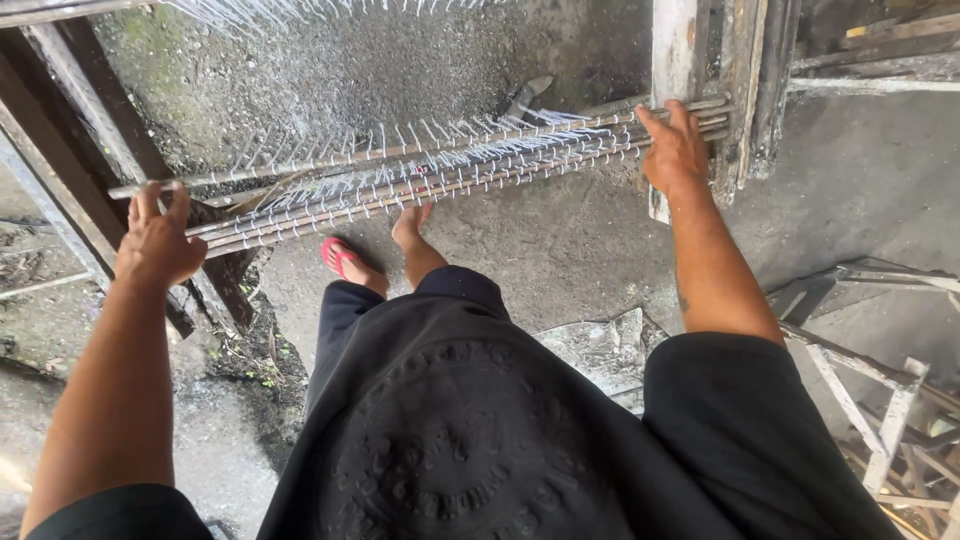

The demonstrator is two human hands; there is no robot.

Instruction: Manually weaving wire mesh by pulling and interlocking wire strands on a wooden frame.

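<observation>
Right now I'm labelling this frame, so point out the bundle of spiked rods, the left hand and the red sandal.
bundle of spiked rods (420, 170), head view, on the rods near mid-length.
left hand (158, 240), head view, on the back of the hand.
red sandal (338, 256), head view, on its strap.

There is a single view, from a camera worn on the person's head. It looks steeply down along the dark shirt and both outstretched arms to the concrete floor (560, 250), with the feet almost straight below. The left hand (157, 240) and right hand (675, 150) sit at arm's length, mid-frame, on a spiked rack (420, 165).
</observation>
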